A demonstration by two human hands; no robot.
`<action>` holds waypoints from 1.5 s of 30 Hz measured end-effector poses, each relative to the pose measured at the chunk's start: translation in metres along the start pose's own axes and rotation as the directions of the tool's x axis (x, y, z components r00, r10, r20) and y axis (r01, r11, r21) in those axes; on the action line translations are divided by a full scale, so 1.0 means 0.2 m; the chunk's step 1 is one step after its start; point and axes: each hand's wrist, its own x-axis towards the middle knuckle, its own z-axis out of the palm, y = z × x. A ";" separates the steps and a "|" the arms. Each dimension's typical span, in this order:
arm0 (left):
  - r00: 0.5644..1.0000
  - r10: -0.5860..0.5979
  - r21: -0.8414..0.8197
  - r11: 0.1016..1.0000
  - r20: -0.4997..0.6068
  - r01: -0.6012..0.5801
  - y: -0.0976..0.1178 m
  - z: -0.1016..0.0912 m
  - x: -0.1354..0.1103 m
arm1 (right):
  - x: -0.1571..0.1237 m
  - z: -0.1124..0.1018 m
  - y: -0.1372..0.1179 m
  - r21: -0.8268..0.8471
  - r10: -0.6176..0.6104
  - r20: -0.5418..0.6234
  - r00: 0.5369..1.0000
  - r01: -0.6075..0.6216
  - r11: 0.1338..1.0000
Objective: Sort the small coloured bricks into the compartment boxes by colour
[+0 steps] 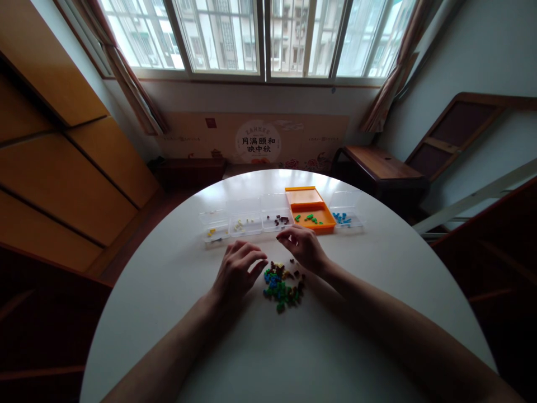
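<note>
A small heap of mixed coloured bricks [282, 285], blue, green, brown and yellow, lies on the round white table [176, 291]. My left hand [235, 273] rests just left of the heap, fingers curled and a little apart, tips near the bricks. My right hand [302, 246] hovers above the heap's far side with thumb and fingers pinched together; what they hold is too small to make out. Behind the heap runs a row of boxes: clear ones with yellow bricks [215, 230], pale bricks [245, 224], brown bricks [277, 219] and blue bricks [346, 217], and an orange box [312, 210] with green bricks.
Wooden cabinets [62, 168] stand at the left. A dark wooden bench [380, 165] and leaning frames are at the right. A wide window with curtains [260, 39] fills the far wall above a printed panel.
</note>
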 end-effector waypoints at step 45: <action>0.997 -0.006 -0.007 1.000 0.077 0.007 0.02 -0.02 0.02 | -0.08 -0.02 -0.08 0.060 0.042 0.176 0.984 -0.053 0.997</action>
